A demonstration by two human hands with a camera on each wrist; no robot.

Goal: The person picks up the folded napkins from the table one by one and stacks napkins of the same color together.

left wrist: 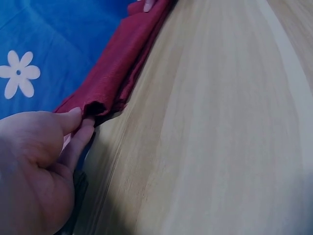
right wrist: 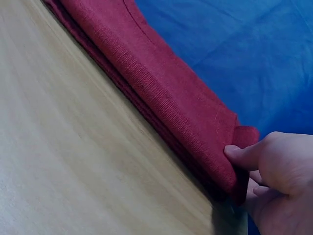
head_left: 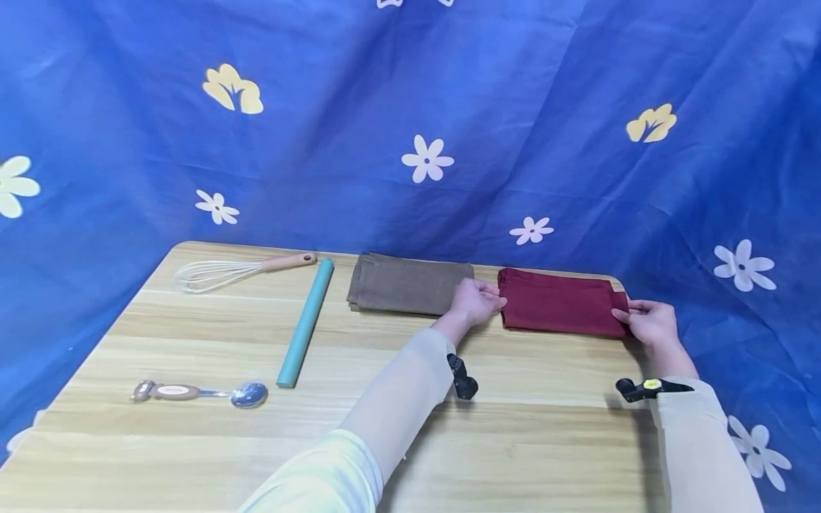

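Note:
A folded dark red cloth [head_left: 558, 302] lies near the back right edge of the table, stretched between both hands. My left hand [head_left: 476, 302] pinches its left end between thumb and fingers, as the left wrist view shows at the layered red cloth [left wrist: 115, 73]. At the opposite end, my right hand [head_left: 653, 326] pinches the right edge, thumb on top and fingers beneath; the right wrist view shows this hand [right wrist: 283, 176] at the cloth's corner. A folded brown-grey cloth [head_left: 410, 285] lies just left of the red one, partly behind my left hand.
On the left of the wooden table [head_left: 513, 456] are a whisk [head_left: 237, 271] with a pinkish handle, a teal rod [head_left: 306, 324] and a spoon [head_left: 202, 392] with a decorated handle. A blue flowered curtain [head_left: 359, 128] hangs behind the table's back edge.

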